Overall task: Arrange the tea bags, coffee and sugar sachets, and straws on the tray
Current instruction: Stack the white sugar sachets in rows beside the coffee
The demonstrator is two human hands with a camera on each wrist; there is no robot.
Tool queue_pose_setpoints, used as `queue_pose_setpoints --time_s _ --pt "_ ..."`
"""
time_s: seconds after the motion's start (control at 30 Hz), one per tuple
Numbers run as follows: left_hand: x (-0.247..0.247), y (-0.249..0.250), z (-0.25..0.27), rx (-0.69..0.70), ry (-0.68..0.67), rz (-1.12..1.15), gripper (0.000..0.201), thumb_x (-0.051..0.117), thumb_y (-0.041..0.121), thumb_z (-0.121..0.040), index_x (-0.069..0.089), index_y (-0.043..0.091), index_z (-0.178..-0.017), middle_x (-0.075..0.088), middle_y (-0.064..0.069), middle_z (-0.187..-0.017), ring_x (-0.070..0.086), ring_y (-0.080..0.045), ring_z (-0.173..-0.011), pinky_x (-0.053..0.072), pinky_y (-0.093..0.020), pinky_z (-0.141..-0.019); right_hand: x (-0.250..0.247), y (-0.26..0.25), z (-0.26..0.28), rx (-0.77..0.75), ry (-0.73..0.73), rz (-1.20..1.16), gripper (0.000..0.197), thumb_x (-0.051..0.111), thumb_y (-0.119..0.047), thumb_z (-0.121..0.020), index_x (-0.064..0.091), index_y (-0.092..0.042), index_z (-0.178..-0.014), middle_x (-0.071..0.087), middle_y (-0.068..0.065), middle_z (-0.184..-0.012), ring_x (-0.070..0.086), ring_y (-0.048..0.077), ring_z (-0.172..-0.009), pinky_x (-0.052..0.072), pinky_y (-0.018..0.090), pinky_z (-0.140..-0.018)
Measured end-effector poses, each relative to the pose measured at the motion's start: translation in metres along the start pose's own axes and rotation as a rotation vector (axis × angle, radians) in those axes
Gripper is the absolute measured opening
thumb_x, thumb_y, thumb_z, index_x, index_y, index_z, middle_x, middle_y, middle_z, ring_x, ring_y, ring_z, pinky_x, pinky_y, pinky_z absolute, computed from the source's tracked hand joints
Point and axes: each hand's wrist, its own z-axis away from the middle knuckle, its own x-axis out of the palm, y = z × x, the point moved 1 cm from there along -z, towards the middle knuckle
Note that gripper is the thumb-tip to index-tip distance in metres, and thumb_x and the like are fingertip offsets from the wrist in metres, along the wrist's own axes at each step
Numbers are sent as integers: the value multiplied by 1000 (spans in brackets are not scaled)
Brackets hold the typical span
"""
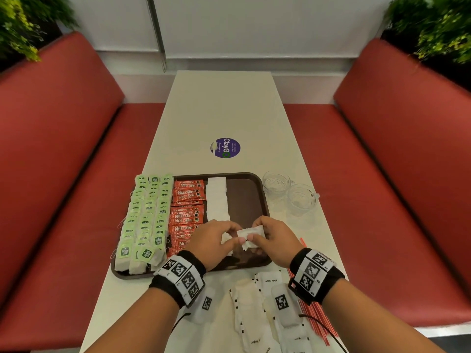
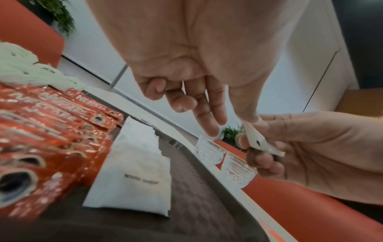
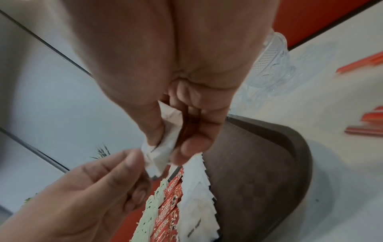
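Right hand (image 1: 274,238) pinches a sugar sachet (image 1: 251,235) over the tray (image 1: 251,200); left hand (image 1: 212,240) has fingers loosely curled at its end. Whether they grip it, I cannot tell.

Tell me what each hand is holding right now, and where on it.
The right hand pinches a small white paper sugar sachet across its middle, thumb on top. The left hand has its grip on the sachet's left end.

Both forearms are showing bare, sleeveless. Each wrist is wearing a black fabric wristband (image 1: 178,277) carrying white panels printed with black square fiducial markers (image 1: 313,270). A thin black cable (image 1: 321,327) is trailing from the right band.
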Motion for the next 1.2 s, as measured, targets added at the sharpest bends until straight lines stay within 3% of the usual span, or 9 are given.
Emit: queue_pose_setpoints --time_s 0.07,0.2,0.3,0.37,0.47,0.63,0.83,1.07,1.2 --pt "1 2 -2 1 -5 4 21 63 47 -93 67 38 -111 63 18 -89 48 -1 -70 33 -21 -63 4 -3 1 2 -37 -95 10 68 -18 -94 59 -15 -98 73 11 -93 75 26 -74 63 42 -69" --pt "-4 -1 0 -55 42 1 10 66 35 -93 69 35 -102 57 18 -81 48 -2 -69 34 -22 -63 3 -1 2 -4 -51 -95 14 71 -18 -92 61 -13 -99 73 3 -87 72 14 -71 59 28 -66" --pt "-12 -18 2 -165 54 -29 9 66 36 -93 67 36 -102 61 19 -87 56 -3 -80 47 -26 -74 -5 9 5 -2 -45 113 16 75 -23 -88 62 -22 -97 71 -5 -89 64 3 -73 54 20 -70" --pt "-13 -28 5 -206 -37 -87 11 66 37 -93 67 36 -104 64 18 -90 60 -6 -85 51 -29 -81 -11 16 9 8 -68 246 17 76 -26 -85 63 -24 -95 69 -8 -90 60 1 -75 49 16 -69" --pt "-8 -35 11 -238 -160 -162 13 69 37 -91 64 38 -102 63 17 -89 59 -4 -83 50 -25 -80 -18 28 17 19 -131 383 19 79 -29 -82 65 -23 -93 67 -9 -90 58 0 -73 49 18 -70" --pt "0 -41 14 -281 -131 -249 22 72 37 -86 61 37 -105 62 16 -82 61 -5 -83 53 -30 -84 -20 40 29 33 -255 608 25 78 -40 -81 67 -28 -101 67 -12 -104 61 7 -96 51 25 -89" --pt "5 -38 11 -222 -69 -364 37 73 44 -80 57 35 -112 55 13 -106 54 -12 -100 48 -34 -92 -11 40 32 66 -297 739 39 79 -46 -79 66 -26 -110 64 -8 -108 61 13 -96 52 28 -87" --pt "11 -28 5 -127 -224 -496 26 69 48 -86 66 37 -109 59 10 -115 51 -17 -113 45 -37 -99 -6 34 33 52 -342 889 59 77 -62 -73 65 -29 -121 60 -8 -115 59 17 -102 50 33 -88" --pt "12 -28 5 -124 -227 -513 27 67 49 -86 66 37 -110 59 10 -115 51 -17 -113 45 -38 -98 -1 33 34 88 -374 925 49 79 -51 -77 64 -28 -118 62 -6 -118 59 19 -104 49 34 -88"
